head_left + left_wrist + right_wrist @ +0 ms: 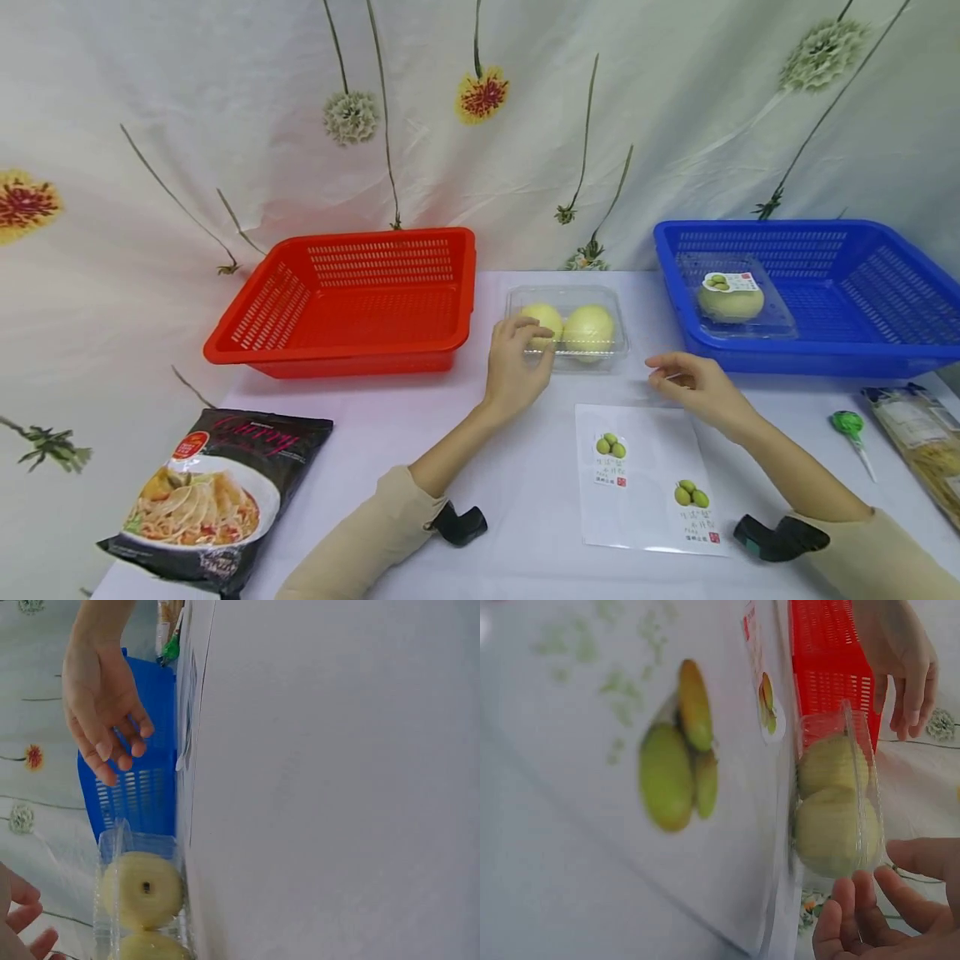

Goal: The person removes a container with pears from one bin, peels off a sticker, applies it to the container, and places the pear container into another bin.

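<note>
A clear plastic clamshell box point(568, 364) with two pale yellow round fruits point(588, 330) stands in the middle, its lid down. My left hand point(517, 362) hovers at the box's near left corner, fingers loosely bent with nothing in them; whether it touches the lid I cannot tell. To the right of the box is my right hand point(701, 392), relaxed and holding nothing, above the upper edge of a sticker sheet point(645, 517). That sheet bears two green-fruit labels point(692, 510). In the right wrist view the right fingers point(862, 900) are apart from the box.
A red basket point(352, 362) stands at the back left. The blue basket point(810, 358) at the back right holds another clear box point(780, 312) with a labelled fruit. Black noodle bag point(217, 500) lies front left; green lollipop point(847, 423) and a clear food packet point(918, 442) lie right.
</note>
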Demonstrator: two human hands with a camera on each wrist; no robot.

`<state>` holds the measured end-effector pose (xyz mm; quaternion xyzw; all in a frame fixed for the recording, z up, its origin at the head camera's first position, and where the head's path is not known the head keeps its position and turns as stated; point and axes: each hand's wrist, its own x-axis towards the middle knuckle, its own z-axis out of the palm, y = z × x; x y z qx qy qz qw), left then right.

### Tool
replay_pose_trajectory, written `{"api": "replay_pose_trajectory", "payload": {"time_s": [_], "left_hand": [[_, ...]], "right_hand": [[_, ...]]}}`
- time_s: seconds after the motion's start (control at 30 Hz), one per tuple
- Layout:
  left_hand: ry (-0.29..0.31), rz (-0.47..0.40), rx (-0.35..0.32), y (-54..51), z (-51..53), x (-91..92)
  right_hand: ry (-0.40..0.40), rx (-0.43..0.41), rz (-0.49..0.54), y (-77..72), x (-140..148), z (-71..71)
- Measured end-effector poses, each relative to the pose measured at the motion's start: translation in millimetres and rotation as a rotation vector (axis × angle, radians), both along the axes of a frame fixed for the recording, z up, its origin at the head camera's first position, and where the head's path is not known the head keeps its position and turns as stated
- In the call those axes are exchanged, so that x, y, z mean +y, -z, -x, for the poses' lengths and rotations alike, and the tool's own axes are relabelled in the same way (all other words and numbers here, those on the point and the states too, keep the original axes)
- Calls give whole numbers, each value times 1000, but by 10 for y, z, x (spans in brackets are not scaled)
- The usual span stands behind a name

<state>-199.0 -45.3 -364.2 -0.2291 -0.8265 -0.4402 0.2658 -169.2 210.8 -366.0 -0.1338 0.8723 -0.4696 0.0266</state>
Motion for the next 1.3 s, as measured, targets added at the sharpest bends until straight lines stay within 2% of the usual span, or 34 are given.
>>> {"api": "replay_pose_trajectory", "payload": {"time_s": [0.07, 0.17, 0.23, 0.3, 0.4, 0.57, 0.7, 0.8, 1.07, 1.2, 1.3], "left_hand": [[155, 114, -54, -20, -45, 7], [386, 335, -229, -32, -101, 33], [489, 474, -327, -30, -129, 66], [536, 575, -372, -27, -147, 108], [549, 676, -399, -16, -162, 175], [496, 866, -480, 6, -196, 231], [443, 976, -458, 36, -219, 242], [421, 1008, -438, 51, -234, 243], [377, 1001, -437, 95, -266, 246], [363, 993, -420, 117, -272, 243], [360, 995, -405, 129, -274, 241]], "right_hand": [[-65, 53, -52, 28, 92, -65], [-141, 106, -106, 88, 181, -154], [-173, 130, -135, 119, 207, -205], [-208, 144, -159, 134, 213, -247], [-270, 155, -195, 133, 194, -293], [-341, 181, -222, 147, 87, -300], [-358, 185, -228, 171, -48, -258], [-374, 167, -244, 170, -146, -221], [-407, 136, -312, 161, -324, -162], [-431, 129, -304, 158, -371, -163], [-418, 136, -294, 153, -395, -174]]}}
